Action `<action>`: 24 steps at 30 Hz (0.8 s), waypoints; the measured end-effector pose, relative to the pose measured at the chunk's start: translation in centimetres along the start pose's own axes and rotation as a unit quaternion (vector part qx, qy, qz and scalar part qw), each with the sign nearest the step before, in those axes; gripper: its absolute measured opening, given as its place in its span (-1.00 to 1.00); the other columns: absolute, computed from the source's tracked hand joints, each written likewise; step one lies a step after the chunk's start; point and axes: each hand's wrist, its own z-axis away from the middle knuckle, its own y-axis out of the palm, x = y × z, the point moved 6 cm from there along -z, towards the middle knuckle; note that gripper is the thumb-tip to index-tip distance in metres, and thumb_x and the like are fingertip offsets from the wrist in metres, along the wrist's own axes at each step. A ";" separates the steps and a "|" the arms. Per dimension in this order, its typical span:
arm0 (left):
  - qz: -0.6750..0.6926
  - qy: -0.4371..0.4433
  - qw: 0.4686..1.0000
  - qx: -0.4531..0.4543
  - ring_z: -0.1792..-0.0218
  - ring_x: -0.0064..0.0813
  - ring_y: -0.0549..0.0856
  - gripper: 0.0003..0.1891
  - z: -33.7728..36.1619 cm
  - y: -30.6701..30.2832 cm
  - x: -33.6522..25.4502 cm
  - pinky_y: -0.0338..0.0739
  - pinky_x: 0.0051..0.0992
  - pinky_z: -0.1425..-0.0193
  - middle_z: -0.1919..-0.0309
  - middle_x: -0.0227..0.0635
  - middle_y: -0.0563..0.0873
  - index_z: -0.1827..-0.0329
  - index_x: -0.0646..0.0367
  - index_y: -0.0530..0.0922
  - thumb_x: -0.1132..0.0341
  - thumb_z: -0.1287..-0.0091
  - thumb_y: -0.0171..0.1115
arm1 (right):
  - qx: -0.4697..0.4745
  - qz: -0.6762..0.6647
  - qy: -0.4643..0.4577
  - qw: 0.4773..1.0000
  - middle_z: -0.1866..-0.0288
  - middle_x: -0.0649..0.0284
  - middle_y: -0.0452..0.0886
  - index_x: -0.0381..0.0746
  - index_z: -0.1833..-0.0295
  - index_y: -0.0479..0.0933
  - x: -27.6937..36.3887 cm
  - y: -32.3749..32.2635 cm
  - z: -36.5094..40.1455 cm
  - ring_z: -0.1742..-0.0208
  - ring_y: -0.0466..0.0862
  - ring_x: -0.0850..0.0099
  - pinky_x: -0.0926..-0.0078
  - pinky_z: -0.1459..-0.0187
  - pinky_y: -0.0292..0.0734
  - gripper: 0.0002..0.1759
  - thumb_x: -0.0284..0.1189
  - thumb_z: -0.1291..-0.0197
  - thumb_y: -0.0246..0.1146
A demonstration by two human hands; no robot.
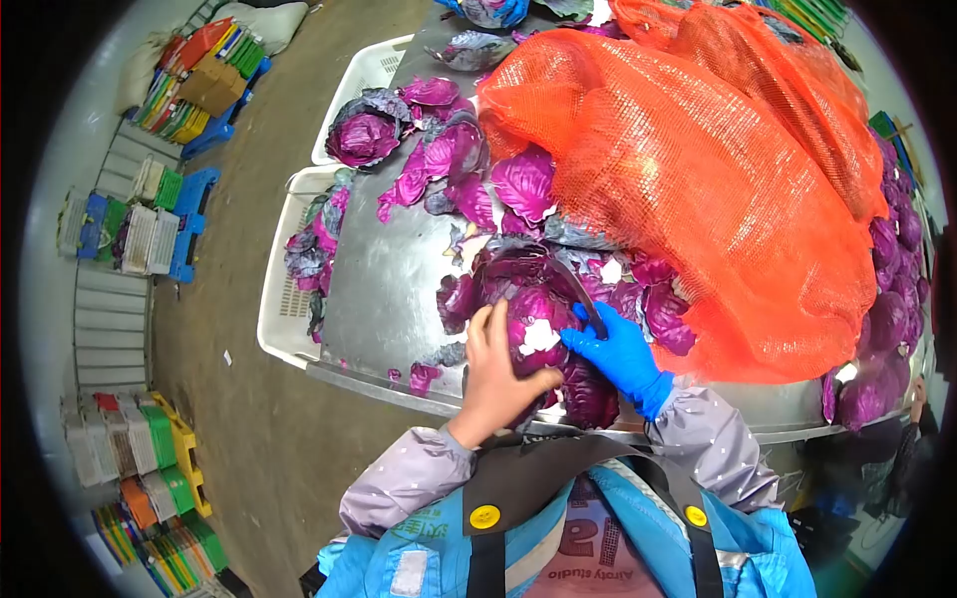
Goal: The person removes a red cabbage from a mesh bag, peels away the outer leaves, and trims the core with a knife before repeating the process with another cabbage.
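A red cabbage (532, 308) with a white cut stem lies on the metal table near its front edge, in front of my body. My bare left hand (495, 372) grips its left side, fingers on top and thumb toward me. My right hand (623, 357), in a blue glove, is closed at the cabbage's right side around a dark, narrow, curved knife-like tool (575, 287). The tool's far end merges with dark outer leaves behind the cabbage, so its full shape is hidden. Loose purple leaves (666, 317) lie to the right.
An orange mesh sack (688, 189) covers much of the metal table (384, 289). White crates (282, 324) stand along the left edge, one holding leaves. More cabbages (882, 344) are piled at right. Another person's blue-gloved hand (510, 12) holds a cabbage at the far end.
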 end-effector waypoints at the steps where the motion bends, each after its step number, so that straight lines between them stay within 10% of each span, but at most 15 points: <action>1: 0.017 -0.003 1.000 0.007 -0.34 0.10 0.10 0.16 0.1 0.6 0.0 0.06 -0.04 -0.37 -0.32 0.05 0.11 -0.43 0.28 -0.01 0.04 0.17 0.55 | -0.002 0.000 0.000 1.000 0.43 0.16 0.59 -0.26 -0.17 0.42 0.4 -0.1 0.1 0.39 0.62 0.35 0.38 0.32 0.49 -0.34 -0.06 -0.07 0.35; 4: -0.093 0.010 0.996 0.004 -0.31 0.06 0.17 0.17 -0.9 0.8 -0.3 0.10 -0.10 -0.39 -0.27 0.08 0.16 -0.42 0.31 -0.02 0.13 0.22 0.56 | 0.005 0.025 -0.045 0.999 0.31 0.10 0.59 -0.24 -0.30 0.32 1.6 -0.3 0.4 0.35 0.63 0.26 0.36 0.29 0.50 -0.37 -0.18 -0.18 0.26; 6: -0.044 0.035 0.998 -0.018 -0.30 0.09 0.19 0.16 -1.4 1.0 -0.6 0.12 -0.08 -0.37 -0.28 0.12 0.16 -0.40 0.35 -0.01 0.13 0.22 0.56 | -0.110 0.124 -0.308 0.937 0.17 0.08 0.55 -0.10 -0.41 0.21 4.1 -0.9 1.7 0.33 0.61 0.15 0.30 0.30 0.49 -0.42 -0.35 -0.28 0.13; 24: -0.145 0.033 0.989 -0.023 -0.12 0.06 0.38 0.06 -5.1 1.5 -2.6 0.38 -0.12 -0.13 -0.11 0.10 0.35 -0.26 0.49 0.19 0.03 0.25 0.55 | -0.016 0.304 -0.134 0.943 0.10 -0.03 0.55 0.07 -0.38 0.26 4.7 -0.9 -2.3 0.23 0.63 0.05 0.15 0.25 0.54 -0.44 -0.45 -0.23 -0.03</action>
